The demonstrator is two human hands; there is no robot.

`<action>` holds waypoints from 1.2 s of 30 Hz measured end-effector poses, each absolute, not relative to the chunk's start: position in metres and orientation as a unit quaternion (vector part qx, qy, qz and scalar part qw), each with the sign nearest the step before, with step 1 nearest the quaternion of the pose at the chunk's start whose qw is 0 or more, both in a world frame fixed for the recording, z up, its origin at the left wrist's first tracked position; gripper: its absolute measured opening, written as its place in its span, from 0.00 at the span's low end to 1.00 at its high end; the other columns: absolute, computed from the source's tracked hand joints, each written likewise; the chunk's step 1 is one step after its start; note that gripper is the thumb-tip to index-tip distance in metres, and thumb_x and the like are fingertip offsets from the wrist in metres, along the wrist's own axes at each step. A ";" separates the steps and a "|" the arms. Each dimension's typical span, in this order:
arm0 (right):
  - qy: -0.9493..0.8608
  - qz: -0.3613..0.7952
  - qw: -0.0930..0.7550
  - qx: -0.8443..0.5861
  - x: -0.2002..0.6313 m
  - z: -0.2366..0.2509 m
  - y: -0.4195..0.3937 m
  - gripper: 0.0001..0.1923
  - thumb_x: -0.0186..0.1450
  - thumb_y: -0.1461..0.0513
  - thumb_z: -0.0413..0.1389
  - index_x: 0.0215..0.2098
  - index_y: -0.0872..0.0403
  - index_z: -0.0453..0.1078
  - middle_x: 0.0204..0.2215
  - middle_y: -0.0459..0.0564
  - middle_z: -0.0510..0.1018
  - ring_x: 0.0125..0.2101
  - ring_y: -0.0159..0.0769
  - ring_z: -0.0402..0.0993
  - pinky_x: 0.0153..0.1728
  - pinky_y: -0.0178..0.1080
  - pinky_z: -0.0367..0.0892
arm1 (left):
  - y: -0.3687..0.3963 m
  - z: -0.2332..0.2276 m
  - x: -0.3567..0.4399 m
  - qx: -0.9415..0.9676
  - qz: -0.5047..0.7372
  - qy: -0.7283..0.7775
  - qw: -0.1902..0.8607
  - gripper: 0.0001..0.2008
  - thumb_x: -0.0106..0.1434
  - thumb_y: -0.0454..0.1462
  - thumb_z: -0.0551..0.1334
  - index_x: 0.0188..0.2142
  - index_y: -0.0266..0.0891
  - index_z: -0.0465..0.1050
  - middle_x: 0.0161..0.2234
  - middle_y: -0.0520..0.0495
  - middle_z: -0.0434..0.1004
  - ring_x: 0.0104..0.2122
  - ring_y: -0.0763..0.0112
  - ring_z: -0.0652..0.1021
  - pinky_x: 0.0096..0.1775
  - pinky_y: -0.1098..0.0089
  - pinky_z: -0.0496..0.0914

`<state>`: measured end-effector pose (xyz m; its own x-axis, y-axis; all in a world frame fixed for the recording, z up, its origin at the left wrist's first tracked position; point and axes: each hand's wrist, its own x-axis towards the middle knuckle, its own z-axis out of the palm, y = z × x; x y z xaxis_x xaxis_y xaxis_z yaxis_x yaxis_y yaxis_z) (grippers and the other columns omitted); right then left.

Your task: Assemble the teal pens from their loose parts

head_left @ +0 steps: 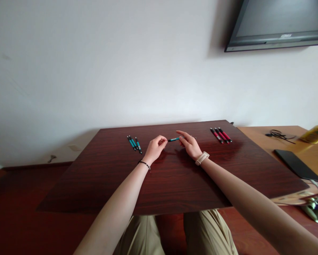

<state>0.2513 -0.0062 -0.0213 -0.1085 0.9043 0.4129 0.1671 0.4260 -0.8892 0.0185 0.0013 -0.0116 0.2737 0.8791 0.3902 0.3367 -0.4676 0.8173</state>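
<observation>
Khaki trousers fill the bottom centre of the frame under a dark wooden table. At mid-frame, the left hand and right hand each pinch one end of a teal pen, holding it just above the tabletop. Three teal pens lie left of the hands, three red pens right.

Soft, even daylight w/ glare on tabletop, faint shadows, slight blur & wide-angle stretch at edges.

Pen between two pen groups on table
</observation>
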 end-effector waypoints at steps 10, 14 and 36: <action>-0.669 0.343 0.518 -0.408 0.250 -0.018 -0.009 0.29 0.74 0.48 0.53 0.67 0.55 0.69 0.29 0.46 0.74 0.30 0.37 0.69 0.35 0.41 0.66 | 0.001 -0.012 0.019 0.738 0.440 0.410 0.307 0.09 0.71 0.44 0.62 0.39 0.41 0.75 0.33 0.50 0.78 0.32 0.68 0.80 0.37 0.70 0.74; -0.665 0.341 0.523 -0.409 0.250 -0.019 -0.008 0.30 0.74 0.47 0.53 0.67 0.55 0.69 0.29 0.46 0.74 0.30 0.37 0.69 0.35 0.41 0.67 | 0.001 -0.012 0.019 0.736 0.442 0.406 0.312 0.10 0.71 0.44 0.62 0.40 0.41 0.75 0.33 0.49 0.78 0.32 0.67 0.80 0.37 0.69 0.74; -0.692 0.339 0.499 -0.397 0.246 -0.013 -0.015 0.29 0.75 0.49 0.54 0.69 0.52 0.66 0.35 0.48 0.79 0.34 0.39 0.75 0.39 0.41 0.71 | -0.001 -0.012 0.021 0.758 0.417 0.389 0.318 0.09 0.72 0.43 0.63 0.45 0.42 0.78 0.37 0.47 0.82 0.35 0.66 0.82 0.42 0.67 0.76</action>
